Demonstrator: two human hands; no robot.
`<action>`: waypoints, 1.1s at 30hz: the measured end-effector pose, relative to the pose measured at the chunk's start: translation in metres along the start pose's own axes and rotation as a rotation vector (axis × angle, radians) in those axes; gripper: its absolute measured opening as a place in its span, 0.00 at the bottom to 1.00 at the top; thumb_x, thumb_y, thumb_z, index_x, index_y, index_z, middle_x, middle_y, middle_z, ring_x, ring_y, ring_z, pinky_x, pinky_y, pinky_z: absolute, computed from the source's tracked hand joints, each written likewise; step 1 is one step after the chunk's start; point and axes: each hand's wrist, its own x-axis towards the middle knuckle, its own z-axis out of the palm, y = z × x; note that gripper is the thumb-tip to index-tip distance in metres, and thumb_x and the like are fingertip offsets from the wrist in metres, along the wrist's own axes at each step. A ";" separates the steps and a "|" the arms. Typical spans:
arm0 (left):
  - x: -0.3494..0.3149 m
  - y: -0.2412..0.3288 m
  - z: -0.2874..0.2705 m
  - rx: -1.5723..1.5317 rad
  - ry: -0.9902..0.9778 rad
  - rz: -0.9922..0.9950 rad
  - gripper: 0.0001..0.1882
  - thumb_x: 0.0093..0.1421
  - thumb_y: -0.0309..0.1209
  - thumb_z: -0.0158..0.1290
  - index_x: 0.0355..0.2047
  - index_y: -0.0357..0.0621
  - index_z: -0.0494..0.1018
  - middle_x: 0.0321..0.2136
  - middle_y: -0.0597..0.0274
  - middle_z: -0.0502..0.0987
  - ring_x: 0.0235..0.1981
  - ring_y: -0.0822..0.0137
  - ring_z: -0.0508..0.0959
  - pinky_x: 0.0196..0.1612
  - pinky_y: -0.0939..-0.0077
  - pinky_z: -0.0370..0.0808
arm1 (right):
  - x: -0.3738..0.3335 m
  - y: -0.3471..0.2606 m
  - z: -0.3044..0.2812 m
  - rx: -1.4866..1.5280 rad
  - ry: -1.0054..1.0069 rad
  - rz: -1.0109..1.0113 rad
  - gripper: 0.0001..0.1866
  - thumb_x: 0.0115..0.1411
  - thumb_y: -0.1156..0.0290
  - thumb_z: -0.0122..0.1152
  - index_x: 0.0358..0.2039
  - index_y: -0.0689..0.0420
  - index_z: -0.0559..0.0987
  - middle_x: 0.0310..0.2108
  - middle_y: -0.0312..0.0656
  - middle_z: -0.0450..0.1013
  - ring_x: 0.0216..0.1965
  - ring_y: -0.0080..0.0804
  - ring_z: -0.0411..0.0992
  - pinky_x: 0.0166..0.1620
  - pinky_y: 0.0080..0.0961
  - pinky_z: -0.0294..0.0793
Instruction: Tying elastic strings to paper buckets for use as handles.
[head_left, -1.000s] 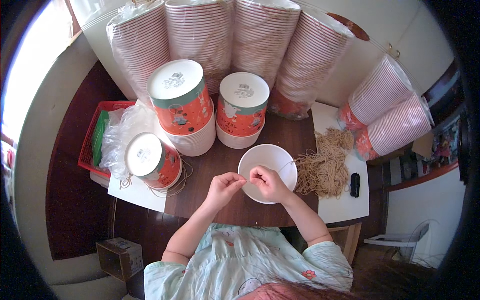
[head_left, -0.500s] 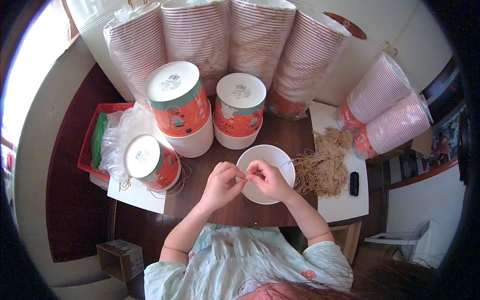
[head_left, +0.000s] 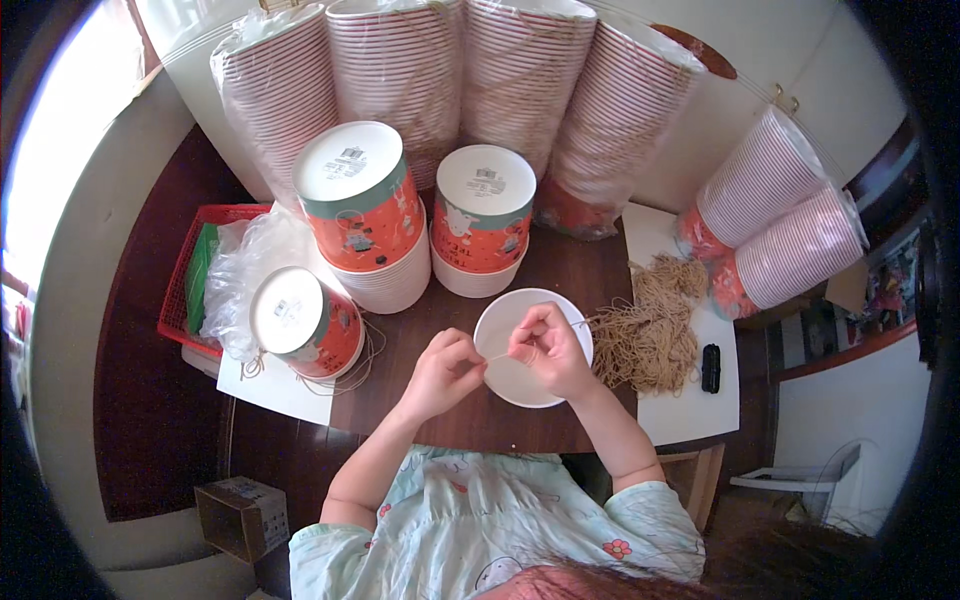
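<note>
A white-lined paper bucket (head_left: pixel 528 395) stands mouth up on the table in front of me. My left hand (head_left: pixel 443 374), at the bucket's left rim, pinches a thin tan string (head_left: pixel 499 356). The string spans the short gap to my right hand (head_left: pixel 552 352), which is over the bucket with its fingers curled and pinched on the string. A thin strand also runs from the bucket's right side toward a heap of tan strings (head_left: pixel 655 330). To the left, an upside-down orange bucket (head_left: pixel 335 335) stands with loose string around its base.
Upside-down orange buckets (head_left: pixel 365 230) and a second stack (head_left: pixel 484 240) stand behind. Tall plastic-wrapped bucket stacks (head_left: pixel 395 80) line the back, with two more stacks (head_left: pixel 790 240) leaning at the right. A red basket (head_left: pixel 180 290) and crumpled clear plastic (head_left: pixel 235 300) are left; a black object (head_left: pixel 711 368) lies right.
My hands have moved apart, the right one shifting right and up. A short length of string now shows between them. The buckets stay in place.
</note>
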 end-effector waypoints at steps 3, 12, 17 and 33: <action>-0.006 -0.006 0.001 -0.013 -0.006 -0.037 0.05 0.45 0.24 0.55 0.21 0.40 0.69 0.27 0.59 0.69 0.32 0.60 0.70 0.35 0.71 0.68 | 0.000 -0.010 -0.004 0.038 0.000 -0.042 0.15 0.53 0.76 0.58 0.35 0.55 0.61 0.26 0.34 0.66 0.29 0.18 0.65 0.36 0.16 0.65; -0.010 -0.016 0.007 -0.076 -0.031 -0.073 0.05 0.46 0.26 0.56 0.24 0.41 0.72 0.27 0.59 0.68 0.33 0.63 0.69 0.36 0.73 0.68 | -0.004 -0.009 -0.010 0.158 -0.100 -0.117 0.13 0.53 0.76 0.58 0.34 0.55 0.63 0.28 0.35 0.67 0.32 0.20 0.66 0.40 0.19 0.65; -0.011 -0.003 0.006 -0.016 0.015 -0.084 0.06 0.46 0.26 0.58 0.25 0.40 0.73 0.27 0.60 0.69 0.32 0.65 0.71 0.32 0.77 0.69 | -0.002 -0.011 -0.005 0.068 -0.105 -0.059 0.12 0.54 0.74 0.58 0.35 0.55 0.64 0.29 0.34 0.67 0.33 0.20 0.66 0.41 0.20 0.65; -0.030 -0.006 0.009 0.081 0.129 -0.133 0.03 0.49 0.22 0.55 0.26 0.37 0.73 0.24 0.56 0.76 0.22 0.67 0.76 0.24 0.79 0.73 | 0.000 -0.010 -0.017 0.077 0.065 -0.071 0.12 0.53 0.76 0.58 0.33 0.56 0.64 0.28 0.34 0.67 0.31 0.18 0.66 0.39 0.16 0.66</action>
